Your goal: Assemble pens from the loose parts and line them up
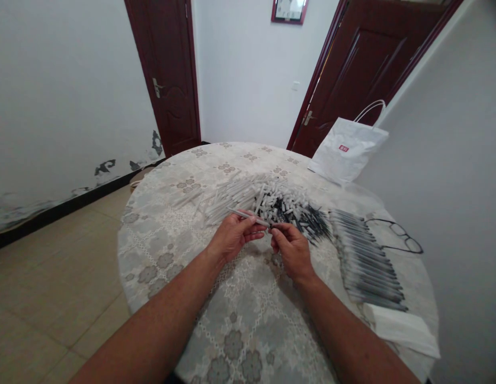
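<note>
My left hand is closed on a slim whitish pen barrel, which points up to the left. At the barrel's right end my right hand pinches a small dark piece, possibly a pen tip or refill end; the fingers cover most of it. Just beyond both hands lies a heap of loose pen parts: long pale barrels, short white caps and thin dark refills. Right of my right hand, a row of pens with dark and clear parts lies side by side.
A patterned cloth covers the round table. Eyeglasses lie right of the pen row, with a folded white tissue or cloth nearer me. At the far right stands a white carrier bag, close to the wall.
</note>
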A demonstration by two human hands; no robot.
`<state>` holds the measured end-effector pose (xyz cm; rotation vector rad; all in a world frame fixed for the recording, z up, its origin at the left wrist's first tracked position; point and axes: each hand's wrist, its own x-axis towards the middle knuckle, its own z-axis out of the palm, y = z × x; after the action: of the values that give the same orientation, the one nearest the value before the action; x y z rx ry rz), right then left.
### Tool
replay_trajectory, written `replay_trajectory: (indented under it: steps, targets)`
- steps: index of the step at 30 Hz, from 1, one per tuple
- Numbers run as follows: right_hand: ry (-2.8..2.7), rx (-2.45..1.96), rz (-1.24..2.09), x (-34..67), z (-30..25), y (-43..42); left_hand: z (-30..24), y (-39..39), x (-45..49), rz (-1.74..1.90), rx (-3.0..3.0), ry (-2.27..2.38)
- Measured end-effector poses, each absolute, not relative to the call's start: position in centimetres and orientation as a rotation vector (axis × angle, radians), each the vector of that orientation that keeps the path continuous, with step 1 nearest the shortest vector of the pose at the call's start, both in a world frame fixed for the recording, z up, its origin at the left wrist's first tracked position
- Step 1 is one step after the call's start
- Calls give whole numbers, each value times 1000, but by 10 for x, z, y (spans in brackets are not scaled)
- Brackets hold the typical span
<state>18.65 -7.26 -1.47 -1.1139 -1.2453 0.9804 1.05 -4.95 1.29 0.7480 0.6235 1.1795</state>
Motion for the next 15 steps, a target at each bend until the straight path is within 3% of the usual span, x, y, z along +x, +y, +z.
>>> replay_trajectory:
  steps: [15]
  targets:
    - [-1268,-1112,976,186,-13,-73,12,-51,12,1172,779,634]
